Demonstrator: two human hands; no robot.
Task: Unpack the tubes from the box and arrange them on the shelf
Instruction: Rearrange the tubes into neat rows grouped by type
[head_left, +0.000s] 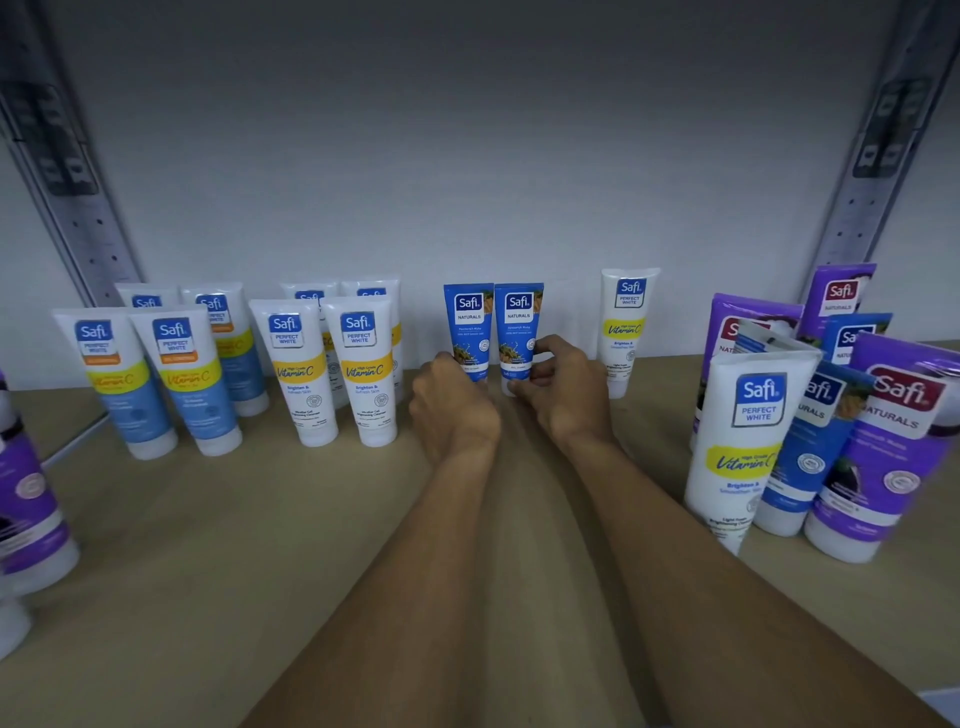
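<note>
Two small blue tubes stand upright side by side at the back middle of the wooden shelf (260, 519). My left hand (454, 410) holds the bottom of the left blue tube (469, 325). My right hand (563, 395) pinches the lower part of the right blue tube (518, 325) between thumb and fingers. The caps of both tubes are hidden behind my hands. No box is in view.
White and blue tubes (156, 374) and white tubes with yellow bands (332, 369) stand in rows on the left. A single white tube (626, 327) stands to the right. A crowded cluster of white, blue and purple tubes (810, 436) fills the right side. Purple tubes (26, 499) sit at the left edge.
</note>
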